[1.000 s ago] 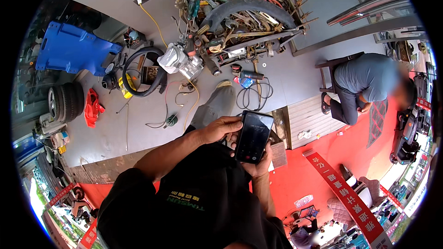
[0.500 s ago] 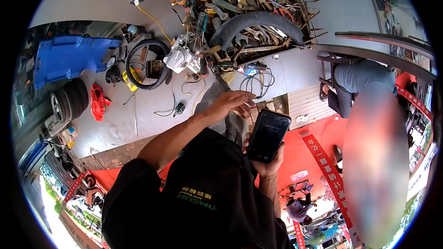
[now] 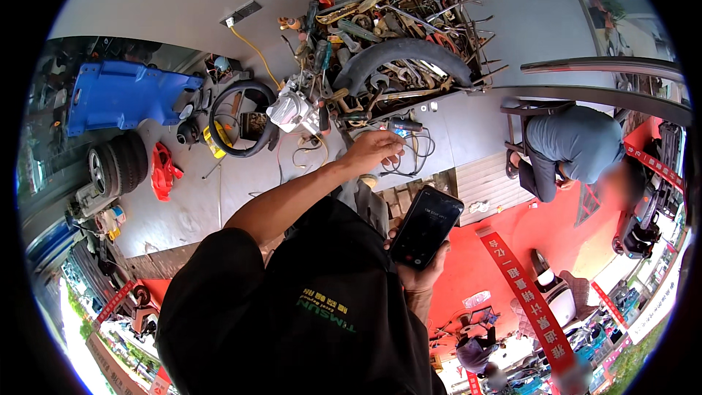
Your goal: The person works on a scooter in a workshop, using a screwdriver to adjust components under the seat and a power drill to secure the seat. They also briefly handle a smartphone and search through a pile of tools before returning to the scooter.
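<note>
Hovering half-curled and apparently empty is the left hand; rightward, the phone is lying screen-up in the right hand, fingers gripping its edges, probably handling light, stiff, slick and breakable, its long sides offering the safest hold; further right, a pale ribbed board is meeting flat red floor, a long straight banner slanting past

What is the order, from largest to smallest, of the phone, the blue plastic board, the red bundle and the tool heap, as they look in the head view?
1. tool heap
2. blue plastic board
3. phone
4. red bundle

The phone looks nearer to the camera, so its real size rank is unsure.
</note>
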